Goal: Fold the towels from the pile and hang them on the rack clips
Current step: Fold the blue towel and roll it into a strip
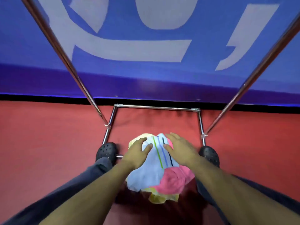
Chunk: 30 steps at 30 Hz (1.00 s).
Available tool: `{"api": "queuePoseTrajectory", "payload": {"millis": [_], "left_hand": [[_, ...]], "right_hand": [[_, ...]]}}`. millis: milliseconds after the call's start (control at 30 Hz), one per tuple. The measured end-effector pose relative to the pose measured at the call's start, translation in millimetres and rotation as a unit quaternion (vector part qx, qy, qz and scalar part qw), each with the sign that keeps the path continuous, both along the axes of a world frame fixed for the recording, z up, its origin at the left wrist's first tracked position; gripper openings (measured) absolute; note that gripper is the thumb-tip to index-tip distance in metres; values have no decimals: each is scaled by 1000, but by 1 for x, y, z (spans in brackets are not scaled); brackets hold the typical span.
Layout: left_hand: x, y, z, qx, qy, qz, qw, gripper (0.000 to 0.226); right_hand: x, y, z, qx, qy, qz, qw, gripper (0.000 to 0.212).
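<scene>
A pile of towels [155, 172] lies on the red floor between my feet. On top is a white towel [146, 172] with green, blue and dark stripes; a pink towel [173, 181] and yellow ones [160, 198] show beneath. My left hand [138, 153] rests on the white towel's left side with fingers spread. My right hand [180, 150] rests on its right side, fingers straight. The metal rack [155, 107] stands around the pile; its poles rise out of view. No clips are visible.
The rack's base bars [201, 125] frame the pile on the red floor [48, 135]. Slanted poles [78, 78] rise left and right. My black shoes [106, 151] stand on the base ends. A blue banner with white lettering [146, 46] stands behind.
</scene>
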<state>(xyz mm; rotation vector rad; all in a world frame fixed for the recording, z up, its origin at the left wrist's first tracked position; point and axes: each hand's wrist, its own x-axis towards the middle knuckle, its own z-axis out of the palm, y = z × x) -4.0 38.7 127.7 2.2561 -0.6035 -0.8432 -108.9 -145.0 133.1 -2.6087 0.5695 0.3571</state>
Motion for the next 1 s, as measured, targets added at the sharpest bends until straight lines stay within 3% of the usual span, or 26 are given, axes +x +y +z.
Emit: {"api": "queuePoseTrajectory", "payload": {"millis": [267, 367, 500, 633, 733, 900, 1000], "left_hand": [[-14, -3, -127, 128, 49, -55, 989, 55], [-20, -6, -162, 161, 65, -67, 982, 61], [-25, -11, -196, 163, 39, -63, 984, 53], [-26, -12, -206, 151, -15, -64, 986, 13], [-24, -10, -204, 134, -21, -83, 987, 24], [-22, -14, -169, -3, 84, 48, 995, 23], [-16, -30, -121, -73, 169, 95, 978, 27]], "right_hand": [[-32, -3, -142, 135, 153, -88, 975, 64], [-41, 7, -171, 183, 157, -131, 962, 63], [-44, 19, -195, 229, 126, -162, 952, 63], [-43, 24, -201, 259, 17, -228, 938, 42], [-40, 23, -194, 278, -42, -268, 921, 35], [-26, 17, -159, 309, -137, -281, 898, 27], [-14, 17, -126, 393, -148, -287, 861, 46]]}}
